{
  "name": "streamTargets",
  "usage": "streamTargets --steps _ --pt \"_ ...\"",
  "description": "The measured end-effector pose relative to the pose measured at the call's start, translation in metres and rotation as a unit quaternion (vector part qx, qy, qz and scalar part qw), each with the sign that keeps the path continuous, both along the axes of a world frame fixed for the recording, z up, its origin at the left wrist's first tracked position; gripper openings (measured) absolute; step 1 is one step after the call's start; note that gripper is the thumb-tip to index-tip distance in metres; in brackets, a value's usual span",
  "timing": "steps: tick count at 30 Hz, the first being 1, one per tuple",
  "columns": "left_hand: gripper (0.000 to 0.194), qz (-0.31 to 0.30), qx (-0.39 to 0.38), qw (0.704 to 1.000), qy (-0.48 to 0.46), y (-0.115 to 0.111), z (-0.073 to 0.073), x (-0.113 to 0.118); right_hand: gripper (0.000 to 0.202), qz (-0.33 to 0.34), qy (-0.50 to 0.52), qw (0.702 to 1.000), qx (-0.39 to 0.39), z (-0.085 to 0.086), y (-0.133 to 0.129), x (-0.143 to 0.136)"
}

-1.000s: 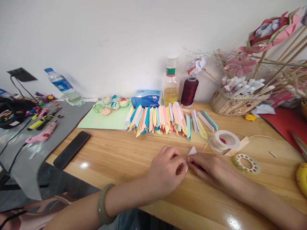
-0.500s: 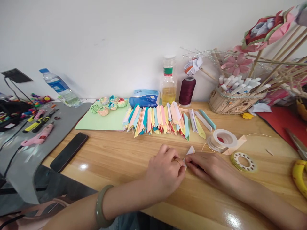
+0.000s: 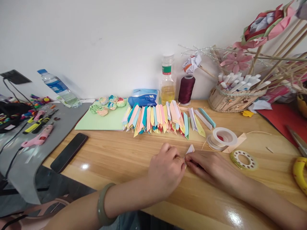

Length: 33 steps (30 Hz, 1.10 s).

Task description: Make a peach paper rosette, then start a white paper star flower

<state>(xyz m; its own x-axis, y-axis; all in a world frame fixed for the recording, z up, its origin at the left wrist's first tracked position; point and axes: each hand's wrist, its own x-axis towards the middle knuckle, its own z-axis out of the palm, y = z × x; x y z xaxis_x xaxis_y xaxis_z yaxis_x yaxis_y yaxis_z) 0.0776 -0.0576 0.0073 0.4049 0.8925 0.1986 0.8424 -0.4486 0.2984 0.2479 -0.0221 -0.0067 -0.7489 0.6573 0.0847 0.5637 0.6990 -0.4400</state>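
Between my two hands is a small folded paper piece (image 3: pixel 190 149), pale lilac with a peach edge, low over the wooden table. My left hand (image 3: pixel 166 171) is closed, its thumb and fingertips pinching the near part of the paper. From the right, my right hand (image 3: pixel 207 163) pinches the same piece, fingertips meeting those of the left. Most of the paper is hidden behind the fingers. Beyond the hands lies a row of folded paper strips (image 3: pixel 155 119) in many colours. A spool of pale cord (image 3: pixel 222 139) sits just past my right hand, with a peach folded strip (image 3: pixel 236 143) beside it.
A roll of tape (image 3: pixel 244 159), scissors (image 3: pixel 297 140) and a banana (image 3: pixel 300 175) lie to the right. A phone (image 3: pixel 69 152) rests at the left edge. At the back stand a tissue pack (image 3: pixel 144 97), a bottle (image 3: pixel 167 80), a maroon thread spool (image 3: pixel 186 89) and a marker basket (image 3: pixel 236 99).
The view has shifted very slightly. Both hands keep their pinch on the folded paper, with only slight finger movement.
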Motion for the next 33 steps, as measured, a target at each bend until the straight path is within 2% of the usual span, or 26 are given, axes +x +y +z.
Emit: streamTargets --steps 7,13,24,33 --pt "0.016 -0.007 0.036 0.999 0.004 0.002 -0.006 -0.001 0.027 -0.012 0.001 1.000 -0.009 0.001 -0.001 -0.001" --pt "0.015 -0.007 0.033 0.999 -0.015 0.004 -0.010 -0.002 0.029 -0.006 -0.004 1.000 0.014 0.002 -0.002 0.000" --pt "0.017 0.011 -0.054 0.998 -0.014 0.003 0.003 -0.005 0.027 -0.017 -0.021 1.000 0.004 0.000 -0.002 0.000" --pt "0.020 -0.009 -0.058 0.998 -0.026 0.002 0.000 -0.006 0.028 -0.014 -0.001 1.000 0.024 0.002 -0.003 -0.001"
